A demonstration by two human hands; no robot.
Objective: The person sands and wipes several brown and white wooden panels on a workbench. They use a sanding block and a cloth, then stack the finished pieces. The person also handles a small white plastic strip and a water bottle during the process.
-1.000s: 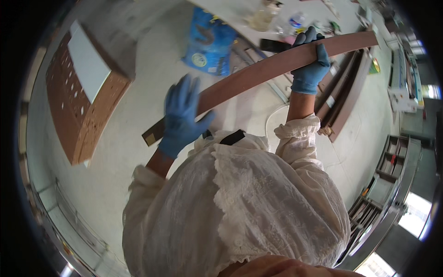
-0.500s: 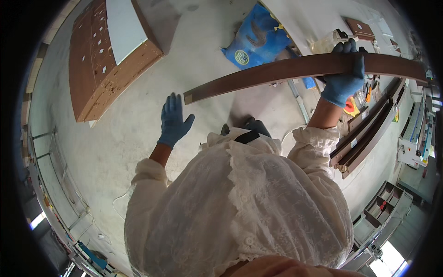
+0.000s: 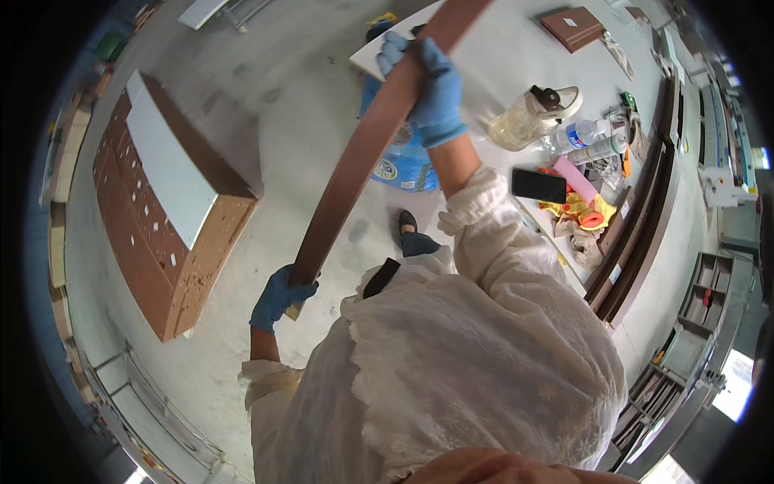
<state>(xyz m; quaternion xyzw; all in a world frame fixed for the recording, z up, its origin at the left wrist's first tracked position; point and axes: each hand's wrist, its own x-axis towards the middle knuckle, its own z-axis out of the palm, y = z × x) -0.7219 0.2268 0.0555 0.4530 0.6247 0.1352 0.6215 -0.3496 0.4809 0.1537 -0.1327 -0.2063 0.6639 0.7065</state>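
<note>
A long, narrow brown board slants across the view from lower left to the top, its far end beyond the picture's upper edge. My left hand, in a blue glove, is closed around the near end. Farther up, my right hand, gloved the same way, wraps the board with its fingers over the far edge. Below the board and right hand, a blue sack stands partly hidden. To the right is a white table.
On the table are a clear jug, a plastic bottle, a black phone and a flat brown panel. Long brown boards lie along its right side. A stack of brown panels with a white top sheet stands left.
My left hand has taken hold of the board's near end. The board has swung from nearly crosswise to a steep slant, and my view has turned toward the table.
</note>
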